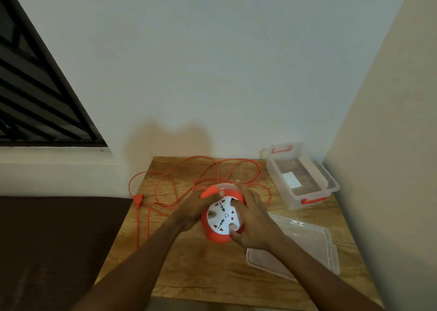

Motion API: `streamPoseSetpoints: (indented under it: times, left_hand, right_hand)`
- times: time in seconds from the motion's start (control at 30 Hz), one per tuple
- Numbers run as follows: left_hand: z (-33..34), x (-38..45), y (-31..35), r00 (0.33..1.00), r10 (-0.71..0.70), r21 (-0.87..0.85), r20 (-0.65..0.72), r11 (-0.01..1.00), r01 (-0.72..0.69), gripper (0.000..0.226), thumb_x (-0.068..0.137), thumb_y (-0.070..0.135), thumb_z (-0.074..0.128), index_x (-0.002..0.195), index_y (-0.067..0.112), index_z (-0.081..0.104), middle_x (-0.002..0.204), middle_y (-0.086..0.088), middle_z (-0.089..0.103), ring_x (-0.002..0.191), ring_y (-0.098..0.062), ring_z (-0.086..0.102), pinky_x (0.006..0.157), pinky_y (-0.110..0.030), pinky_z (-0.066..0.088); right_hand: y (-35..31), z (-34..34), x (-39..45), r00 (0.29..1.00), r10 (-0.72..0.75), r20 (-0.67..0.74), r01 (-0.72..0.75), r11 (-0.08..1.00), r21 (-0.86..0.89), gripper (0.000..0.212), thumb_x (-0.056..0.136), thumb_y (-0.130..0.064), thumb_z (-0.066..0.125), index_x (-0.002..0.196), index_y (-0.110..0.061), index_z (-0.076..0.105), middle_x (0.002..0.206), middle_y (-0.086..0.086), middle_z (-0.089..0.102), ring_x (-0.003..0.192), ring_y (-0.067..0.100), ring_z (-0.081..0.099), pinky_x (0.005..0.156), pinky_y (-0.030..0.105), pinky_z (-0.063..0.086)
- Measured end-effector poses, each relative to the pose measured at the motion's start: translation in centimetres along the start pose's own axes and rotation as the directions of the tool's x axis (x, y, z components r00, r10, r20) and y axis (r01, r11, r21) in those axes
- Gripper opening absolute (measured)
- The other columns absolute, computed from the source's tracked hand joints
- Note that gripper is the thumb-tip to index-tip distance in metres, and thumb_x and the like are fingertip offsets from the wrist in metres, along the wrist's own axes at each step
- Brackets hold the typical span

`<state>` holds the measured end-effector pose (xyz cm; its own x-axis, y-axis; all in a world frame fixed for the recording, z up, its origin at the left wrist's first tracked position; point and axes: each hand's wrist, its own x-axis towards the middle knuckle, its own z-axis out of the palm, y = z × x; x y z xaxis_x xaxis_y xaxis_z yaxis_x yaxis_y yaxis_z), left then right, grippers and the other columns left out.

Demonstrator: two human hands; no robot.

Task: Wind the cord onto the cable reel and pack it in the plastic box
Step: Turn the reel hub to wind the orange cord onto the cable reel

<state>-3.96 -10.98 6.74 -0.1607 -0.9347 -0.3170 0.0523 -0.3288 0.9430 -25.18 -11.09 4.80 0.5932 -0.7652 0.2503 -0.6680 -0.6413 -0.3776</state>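
At centre frame the cable reel (223, 217) stands on the worktop (203, 270), left hand (192, 210) gripping its rim to steady it, right hand (251, 223) pressed on the face—likely to turn it—cord (179, 173) loose behind, plastic box (300, 176) open at right.

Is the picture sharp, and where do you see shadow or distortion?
Head view: dim and soft; both hands, left and right, on the reel look slightly blurred; a broad shadow falls on the wall behind the table; wide-angle lens slants the window.
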Motion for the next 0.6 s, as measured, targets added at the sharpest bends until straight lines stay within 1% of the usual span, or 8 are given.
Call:
streamPoseSetpoints:
  times: [0.1,0.17,0.3,0.37,0.4,0.47,0.53,0.6]
  left_hand:
    - [-1.3,0.6,0.8,0.996,0.08,0.056,-0.041,0.995,-0.078,0.045,0.079,0.043,0.081,0.11,0.011,0.075,0.105,-0.021,0.078,0.09,-0.035,0.075,0.077,-0.043,0.061]
    - [-1.9,1.0,1.2,0.991,0.108,0.099,-0.076,0.99,-0.101,0.052,0.076,0.047,0.08,0.11,0.007,0.074,0.101,-0.02,0.078,0.086,-0.034,0.076,0.072,-0.04,0.062]
    - [-2.7,1.8,1.5,0.98,0.148,0.127,-0.136,0.983,-0.131,0.042,0.091,0.034,0.075,0.108,-0.004,0.071,0.099,-0.029,0.075,0.079,-0.036,0.073,0.065,-0.036,0.061]
    - [-3.1,2.0,1.7,0.979,0.146,0.111,-0.142,0.985,-0.131,0.04,0.093,0.032,0.072,0.105,-0.007,0.07,0.098,-0.032,0.074,0.075,-0.035,0.071,0.061,-0.033,0.06]
    - [-3.2,2.0,1.9,0.98,0.136,0.109,-0.144,0.987,-0.121,0.041,0.094,0.032,0.071,0.103,-0.007,0.07,0.095,-0.031,0.073,0.072,-0.033,0.071,0.059,-0.032,0.059]
    - [-3.8,2.1,2.1,0.985,0.105,0.106,-0.134,0.99,-0.091,0.043,0.094,0.034,0.071,0.102,-0.008,0.071,0.09,-0.026,0.072,0.069,-0.03,0.07,0.058,-0.032,0.058]
    - [-4.4,2.2,2.2,0.993,0.076,0.107,-0.088,0.992,-0.066,0.045,0.093,0.038,0.072,0.105,-0.005,0.072,0.095,-0.028,0.073,0.074,-0.033,0.07,0.064,-0.036,0.059]
    - [-4.8,2.2,2.6,0.999,0.046,0.137,-0.023,0.99,-0.042,0.044,0.094,0.039,0.071,0.108,-0.002,0.073,0.102,-0.028,0.075,0.079,-0.034,0.072,0.069,-0.038,0.06]
  right_hand:
    - [-0.2,-0.6,1.4,0.999,-0.033,0.017,0.034,0.995,-0.092,0.079,0.068,-0.05,0.069,0.136,-0.02,0.043,0.16,0.011,0.013,0.141,0.034,0.022,0.102,0.051,0.043]
    - [-0.5,-0.8,2.2,0.999,-0.027,0.026,0.03,0.991,-0.13,0.084,0.067,-0.054,0.07,0.138,-0.02,0.041,0.159,0.011,0.015,0.141,0.033,0.022,0.103,0.05,0.044]
    - [-1.6,-1.3,3.2,1.0,0.009,0.015,-0.006,0.985,-0.17,0.087,0.068,-0.061,0.07,0.139,-0.019,0.041,0.159,0.011,0.018,0.142,0.033,0.024,0.107,0.048,0.041]
    - [-2.4,-1.6,3.5,0.999,-0.021,-0.03,0.013,0.969,-0.246,0.079,0.07,-0.055,0.072,0.134,-0.017,0.046,0.156,0.013,0.026,0.14,0.035,0.028,0.104,0.051,0.043]
    - [-2.7,-1.7,3.6,0.998,-0.053,-0.036,0.041,0.958,-0.284,0.073,0.072,-0.048,0.074,0.132,-0.018,0.047,0.154,0.014,0.029,0.14,0.036,0.029,0.103,0.051,0.044]
    - [-3.3,-1.6,3.9,0.985,-0.17,0.034,0.17,0.91,-0.377,0.064,0.073,-0.035,0.077,0.129,-0.021,0.049,0.152,0.015,0.034,0.14,0.036,0.029,0.105,0.051,0.039]
    - [-3.5,-1.2,4.1,0.931,-0.327,0.165,0.366,0.819,-0.442,0.052,0.075,-0.025,0.077,0.122,-0.025,0.056,0.151,0.012,0.038,0.14,0.036,0.03,0.106,0.053,0.036]
    - [-3.8,-1.0,4.3,0.863,-0.416,0.287,0.506,0.723,-0.471,0.036,0.08,-0.019,0.072,0.115,-0.026,0.064,0.151,0.009,0.038,0.136,0.036,0.034,0.102,0.054,0.039]
